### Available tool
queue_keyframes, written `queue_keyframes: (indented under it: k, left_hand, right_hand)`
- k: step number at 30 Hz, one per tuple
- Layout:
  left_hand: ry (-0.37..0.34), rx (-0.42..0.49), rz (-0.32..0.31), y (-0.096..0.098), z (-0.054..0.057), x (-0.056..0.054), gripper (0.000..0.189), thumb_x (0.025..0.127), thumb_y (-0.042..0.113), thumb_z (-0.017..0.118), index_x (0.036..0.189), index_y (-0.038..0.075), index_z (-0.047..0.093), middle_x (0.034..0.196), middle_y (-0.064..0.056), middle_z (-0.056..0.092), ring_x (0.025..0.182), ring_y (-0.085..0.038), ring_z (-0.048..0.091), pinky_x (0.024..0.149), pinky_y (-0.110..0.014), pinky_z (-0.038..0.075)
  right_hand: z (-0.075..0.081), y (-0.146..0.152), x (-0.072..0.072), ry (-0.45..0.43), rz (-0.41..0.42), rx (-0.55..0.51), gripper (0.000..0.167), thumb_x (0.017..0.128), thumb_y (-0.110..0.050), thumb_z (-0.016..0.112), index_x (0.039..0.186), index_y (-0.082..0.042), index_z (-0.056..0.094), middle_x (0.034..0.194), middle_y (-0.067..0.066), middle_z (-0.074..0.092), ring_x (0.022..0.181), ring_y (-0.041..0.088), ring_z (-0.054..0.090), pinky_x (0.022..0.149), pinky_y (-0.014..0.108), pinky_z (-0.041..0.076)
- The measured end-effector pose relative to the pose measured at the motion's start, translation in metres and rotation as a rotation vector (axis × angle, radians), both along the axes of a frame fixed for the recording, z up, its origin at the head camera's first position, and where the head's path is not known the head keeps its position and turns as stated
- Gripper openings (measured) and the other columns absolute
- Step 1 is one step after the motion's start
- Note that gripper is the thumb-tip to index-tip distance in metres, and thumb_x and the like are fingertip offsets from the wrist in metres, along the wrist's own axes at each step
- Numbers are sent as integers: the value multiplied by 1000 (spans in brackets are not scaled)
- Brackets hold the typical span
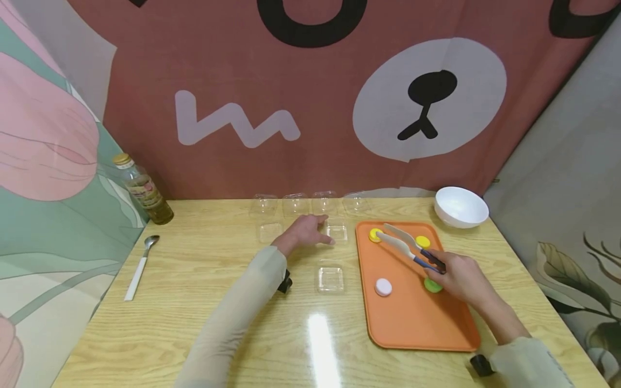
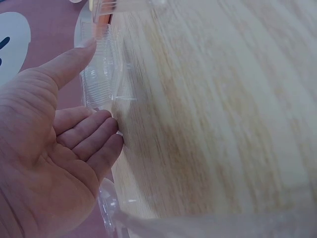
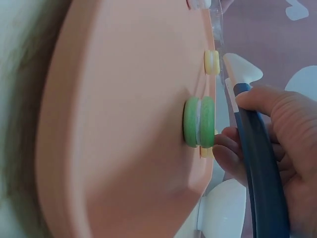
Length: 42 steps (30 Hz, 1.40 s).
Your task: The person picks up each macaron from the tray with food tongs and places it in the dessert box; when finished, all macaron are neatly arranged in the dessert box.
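My right hand grips a pair of tongs with dark blue handles and pale tips. The tongs' two arms stand apart, their tips over a yellow macaron at the far left of the orange tray. Near that hand, a green macaron lies on the tray. Another yellow macaron and a whitish one lie there too. My left hand reaches over the table with fingers extended and thumb apart, beside a clear plastic box; nothing is held in it.
Another open clear box stands nearer me, left of the tray; one more is beyond my left wrist. Their raised lids line the back edge. A white bowl stands back right, a bottle and a spoon at left.
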<state>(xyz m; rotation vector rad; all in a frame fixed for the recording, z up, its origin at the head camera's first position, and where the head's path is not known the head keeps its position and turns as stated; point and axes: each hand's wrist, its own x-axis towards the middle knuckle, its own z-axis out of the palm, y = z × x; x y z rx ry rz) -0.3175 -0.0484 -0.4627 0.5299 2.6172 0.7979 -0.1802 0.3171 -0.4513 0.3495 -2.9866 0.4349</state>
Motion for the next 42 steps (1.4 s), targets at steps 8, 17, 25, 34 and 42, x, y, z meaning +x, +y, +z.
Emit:
queue_keyframes:
  k: [8,17,25,34,42]
  left_hand:
    - [10,-9,-3,-1,-2,-1,91,86,44,80,159,15,34,149,-11,56,117,-20,59,114,-40,45]
    - [17,-12,-8,-1,-2,-1,91,86,44,80,159,15,34,148,-11,57,116,-19,59,114,-40,46]
    - [1,7,-3,0,-1,-1,90,86,43,80,159,15,34,150,-12,55,124,-22,59,114,-42,45]
    - [14,-17,-7,2,-1,-2,89,86,44,80,159,16,36,150,-11,55,139,-26,51,117,-41,42]
    - [15,-19,-5,0,-2,-1,89,86,42,80,159,16,35,152,-11,54,142,-27,48,119,-41,40]
  right_hand:
    - [0,-1,-2,-9,23,12,47,85,-23,79,123,2,69,76,0,67,65,14,52,57,28,42]
    - [1,-3,-6,-32,21,29,44,84,-23,80,119,1,71,74,-1,66,65,15,51,57,29,42]
    - [0,-3,-12,-64,31,60,37,83,-22,79,113,0,71,66,-4,56,63,16,48,56,28,37]
    - [-1,-3,-11,-59,35,54,36,83,-22,80,111,-1,71,68,-4,59,63,16,49,57,30,39]
    - [-2,-3,-10,-59,42,32,34,85,-22,80,111,-1,72,69,-4,59,63,15,49,56,28,39]
